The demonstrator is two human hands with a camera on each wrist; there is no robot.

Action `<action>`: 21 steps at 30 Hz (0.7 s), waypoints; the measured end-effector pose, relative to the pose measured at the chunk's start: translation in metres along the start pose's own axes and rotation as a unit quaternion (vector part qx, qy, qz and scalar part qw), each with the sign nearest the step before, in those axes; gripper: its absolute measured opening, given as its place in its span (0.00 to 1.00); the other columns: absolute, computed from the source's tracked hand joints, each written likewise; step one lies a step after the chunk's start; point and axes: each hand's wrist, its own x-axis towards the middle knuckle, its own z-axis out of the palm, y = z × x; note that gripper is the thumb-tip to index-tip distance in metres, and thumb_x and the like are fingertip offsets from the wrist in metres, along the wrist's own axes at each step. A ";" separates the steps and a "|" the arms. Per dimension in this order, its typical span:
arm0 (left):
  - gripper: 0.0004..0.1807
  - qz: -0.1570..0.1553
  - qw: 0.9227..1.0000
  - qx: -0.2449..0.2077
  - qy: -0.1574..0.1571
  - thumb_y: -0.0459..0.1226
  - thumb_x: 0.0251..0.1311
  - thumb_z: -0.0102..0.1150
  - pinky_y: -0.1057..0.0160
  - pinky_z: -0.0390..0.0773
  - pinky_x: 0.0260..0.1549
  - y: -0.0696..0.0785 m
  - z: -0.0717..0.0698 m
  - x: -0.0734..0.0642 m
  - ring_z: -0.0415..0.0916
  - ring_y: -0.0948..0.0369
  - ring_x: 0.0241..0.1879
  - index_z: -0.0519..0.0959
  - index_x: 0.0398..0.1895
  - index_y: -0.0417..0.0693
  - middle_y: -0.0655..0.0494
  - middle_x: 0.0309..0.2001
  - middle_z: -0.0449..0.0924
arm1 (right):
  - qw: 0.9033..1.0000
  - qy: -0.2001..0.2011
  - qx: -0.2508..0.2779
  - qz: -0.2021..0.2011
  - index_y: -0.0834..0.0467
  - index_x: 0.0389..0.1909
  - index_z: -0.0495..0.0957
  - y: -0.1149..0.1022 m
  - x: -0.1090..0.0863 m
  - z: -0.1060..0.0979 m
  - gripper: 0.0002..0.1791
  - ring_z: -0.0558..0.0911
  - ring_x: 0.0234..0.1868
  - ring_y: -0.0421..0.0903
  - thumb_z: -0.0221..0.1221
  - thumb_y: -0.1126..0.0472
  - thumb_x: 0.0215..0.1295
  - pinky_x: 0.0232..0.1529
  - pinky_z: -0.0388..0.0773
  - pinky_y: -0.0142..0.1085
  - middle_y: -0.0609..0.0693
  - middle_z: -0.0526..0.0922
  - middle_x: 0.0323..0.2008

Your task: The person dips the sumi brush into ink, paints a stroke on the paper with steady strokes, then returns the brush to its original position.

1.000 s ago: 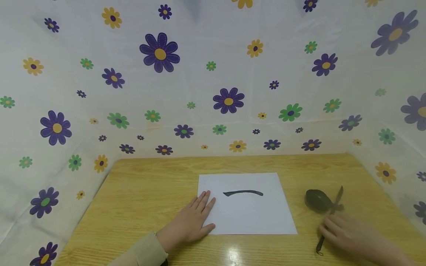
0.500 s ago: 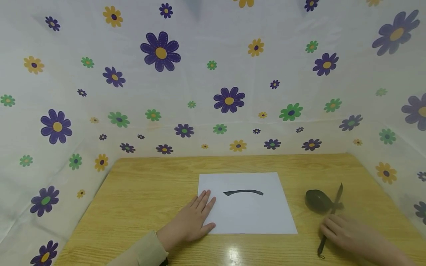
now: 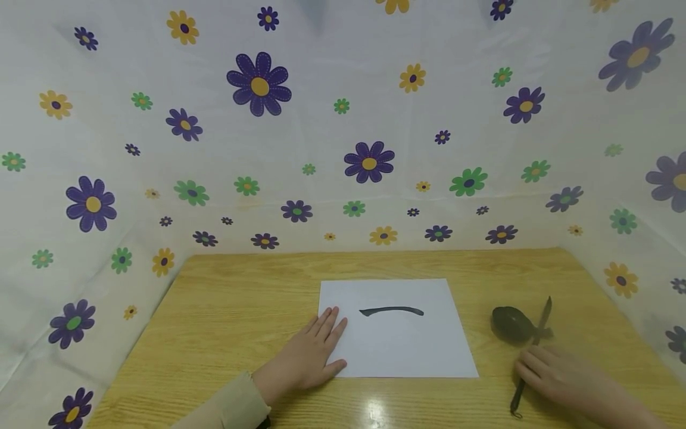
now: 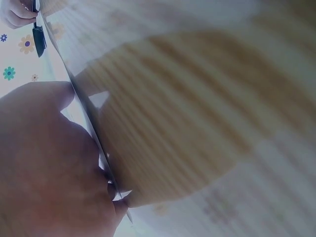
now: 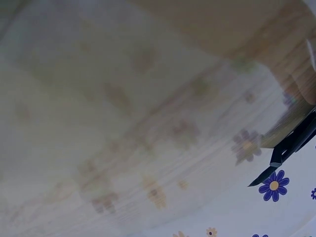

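My left hand [image 3: 308,356] lies spread on the left edge of a white sheet of paper [image 3: 423,351], fingers straight. A single thick black stroke [image 3: 392,310] crosses the upper part of the sheet. In the left wrist view that hand [image 4: 54,158] is seen edge-on along the paper. To the right of the sheet, my right hand [image 3: 563,376] grips a dark calligraphy brush [image 3: 545,313] around its handle. The brush's dark tip points away from me, its looped end toward me. Beyond the hand sits a dark oval ink dish [image 3: 511,324], and the brush crosses its right end.
Everything rests on a light wood-grain table [image 3: 236,298]. White cloth [image 3: 316,71] printed with flowers hangs behind the table and along both sides. Wood grain shows between the sheet and the ink dish. Both wrist views are largely hazy with reflections.
Earlier, my right hand shifted the brush slightly at the ink dish. Over the last half second it hardly moves. My left hand and the paper stay in place.
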 end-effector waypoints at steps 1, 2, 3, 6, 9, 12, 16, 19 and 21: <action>0.43 0.000 1.000 0.000 -0.001 0.60 0.81 0.43 0.45 0.58 0.83 0.000 0.000 0.000 0.46 0.45 0.86 0.52 0.86 0.44 0.40 0.87 0.44 | 1.000 -0.001 0.001 0.000 0.54 0.40 0.78 0.000 0.000 0.000 0.38 0.79 0.37 0.44 0.14 0.68 0.84 0.37 0.82 0.37 0.48 0.79 0.37; 0.43 -0.001 1.000 -0.001 -0.002 0.60 0.80 0.43 0.45 0.58 0.83 0.000 0.000 0.000 0.46 0.45 0.87 0.51 0.87 0.44 0.40 0.87 0.44 | 1.000 0.000 0.000 -0.001 0.54 0.40 0.78 0.000 0.000 0.000 0.38 0.79 0.37 0.44 0.14 0.68 0.84 0.37 0.82 0.37 0.48 0.79 0.37; 0.43 -0.002 1.000 -0.003 -0.002 0.60 0.80 0.44 0.45 0.58 0.83 0.000 -0.001 0.000 0.46 0.45 0.86 0.52 0.86 0.44 0.40 0.87 0.44 | 1.000 0.000 -0.001 -0.001 0.54 0.40 0.78 0.000 0.000 0.000 0.38 0.79 0.37 0.44 0.14 0.68 0.84 0.37 0.82 0.37 0.48 0.80 0.37; 0.43 -0.002 1.000 -0.010 -0.002 0.59 0.80 0.45 0.45 0.57 0.83 0.000 0.000 0.000 0.45 0.45 0.87 0.52 0.86 0.44 0.39 0.87 0.44 | 1.000 0.001 -0.002 -0.002 0.54 0.41 0.79 0.000 0.000 0.000 0.38 0.79 0.37 0.44 0.14 0.68 0.84 0.37 0.82 0.37 0.48 0.80 0.37; 0.43 -0.003 1.000 -0.015 -0.004 0.59 0.80 0.44 0.45 0.57 0.83 0.000 0.000 0.000 0.44 0.46 0.87 0.51 0.87 0.44 0.40 0.87 0.43 | 1.000 0.004 -0.001 -0.002 0.55 0.41 0.79 0.001 0.000 -0.001 0.38 0.79 0.37 0.44 0.15 0.67 0.85 0.37 0.81 0.37 0.48 0.81 0.38; 0.43 -0.003 1.000 -0.017 -0.002 0.59 0.80 0.44 0.45 0.57 0.83 -0.001 0.001 0.000 0.44 0.46 0.87 0.51 0.87 0.44 0.40 0.87 0.43 | 1.000 0.007 -0.001 -0.003 0.55 0.41 0.79 0.001 -0.001 -0.001 0.38 0.79 0.37 0.44 0.15 0.66 0.86 0.36 0.80 0.37 0.48 0.81 0.38; 0.43 -0.003 1.000 -0.021 -0.001 0.59 0.80 0.44 0.45 0.56 0.84 -0.002 0.003 0.000 0.44 0.46 0.87 0.51 0.87 0.44 0.40 0.87 0.43 | 1.000 0.011 -0.001 -0.001 0.55 0.40 0.79 0.001 -0.001 -0.002 0.37 0.78 0.37 0.44 0.15 0.66 0.86 0.36 0.79 0.37 0.48 0.81 0.37; 0.43 -0.002 1.000 -0.026 -0.001 0.59 0.81 0.42 0.45 0.56 0.84 -0.003 0.004 0.000 0.43 0.46 0.87 0.51 0.87 0.44 0.40 0.87 0.43 | 1.000 0.012 -0.006 -0.001 0.55 0.41 0.79 0.001 -0.001 -0.002 0.37 0.79 0.37 0.44 0.15 0.67 0.86 0.36 0.79 0.37 0.48 0.81 0.38; 0.43 -0.002 1.000 -0.029 -0.001 0.59 0.81 0.41 0.45 0.56 0.84 -0.003 0.003 0.000 0.43 0.46 0.87 0.51 0.87 0.44 0.40 0.87 0.42 | 1.000 0.011 -0.010 -0.002 0.55 0.41 0.79 0.001 -0.001 -0.003 0.38 0.80 0.38 0.44 0.15 0.67 0.86 0.37 0.80 0.38 0.48 0.82 0.38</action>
